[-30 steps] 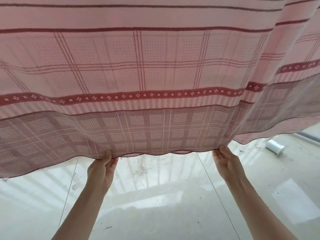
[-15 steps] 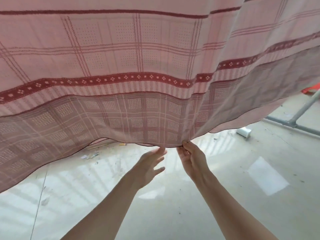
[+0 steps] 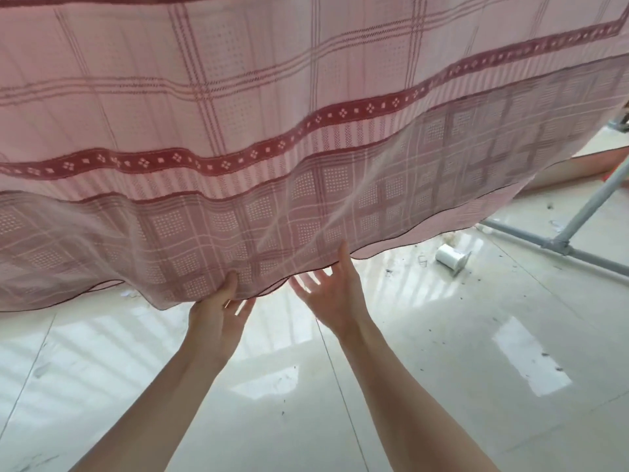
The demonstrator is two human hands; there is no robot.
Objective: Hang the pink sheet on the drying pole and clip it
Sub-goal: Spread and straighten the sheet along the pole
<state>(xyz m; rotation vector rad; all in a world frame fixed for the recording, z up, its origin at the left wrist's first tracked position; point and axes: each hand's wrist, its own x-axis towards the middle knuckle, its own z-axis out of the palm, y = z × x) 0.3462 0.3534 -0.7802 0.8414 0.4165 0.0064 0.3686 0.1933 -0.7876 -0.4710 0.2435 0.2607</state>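
Note:
The pink sheet, checked with dark red patterned bands, hangs down in front of me and fills the upper half of the view. Its doubled lower part ends in a wavy hem just above my hands. My left hand pinches the hem, thumb in front of the cloth and fingers behind it. My right hand is beside it with fingers spread, its thumb tip touching the hem and holding nothing. The drying pole's top bar and any clips are hidden above the frame.
A grey metal rack leg with a joint and floor bar stands at the right. A white cylindrical roll lies on the glossy pale tiled floor near it, among bits of debris. Something orange-red shows at the far right.
My hands came together from wide apart along the hem. The left hand went from open to gripping the hem; the right hand let go and spread its fingers. The view swung right.

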